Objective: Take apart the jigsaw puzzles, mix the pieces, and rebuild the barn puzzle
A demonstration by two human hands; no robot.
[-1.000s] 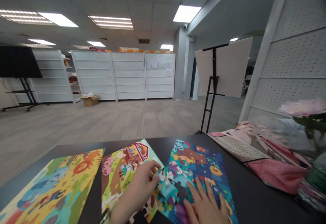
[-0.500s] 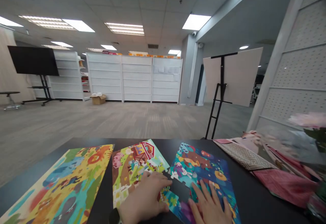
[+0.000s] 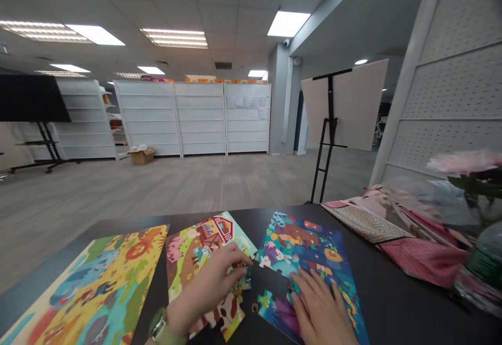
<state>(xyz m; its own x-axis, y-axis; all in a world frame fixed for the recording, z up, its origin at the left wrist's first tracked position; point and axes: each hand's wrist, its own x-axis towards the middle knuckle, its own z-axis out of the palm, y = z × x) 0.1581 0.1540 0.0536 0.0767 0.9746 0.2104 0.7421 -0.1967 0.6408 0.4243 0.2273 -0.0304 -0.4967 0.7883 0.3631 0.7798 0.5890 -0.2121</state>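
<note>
Pinched between the thumb and fingers of my left hand point(image 3: 214, 277) is a small multicoloured puzzle piece point(image 3: 246, 279), partly hidden by the fingers. This hand hovers over the farm jigsaw puzzle point(image 3: 182, 272), which has a red barn and a pink pig. My right hand point(image 3: 319, 306) lies with spread fingers on the dark blue night-animal jigsaw puzzle point(image 3: 333, 240). That puzzle has a gap on its left side, where the black table shows. A tiny object point(image 3: 254, 307), too small to name, is on the table between the two puzzles.
A yellow animal picture board point(image 3: 105, 282) lies at the left of the black table point(image 3: 152, 303). To the right are a pink cloth bag point(image 3: 423, 259), a clear bottle point(image 3: 484, 266) and a pink flower point(image 3: 465, 162). Beyond the table stand an easel board point(image 3: 345, 107) and white shelves point(image 3: 200, 117).
My left hand has moved left and slightly up from the blue puzzle's gap with the piece in its fingers. My right hand stays on the blue puzzle. The view has turned slightly right.
</note>
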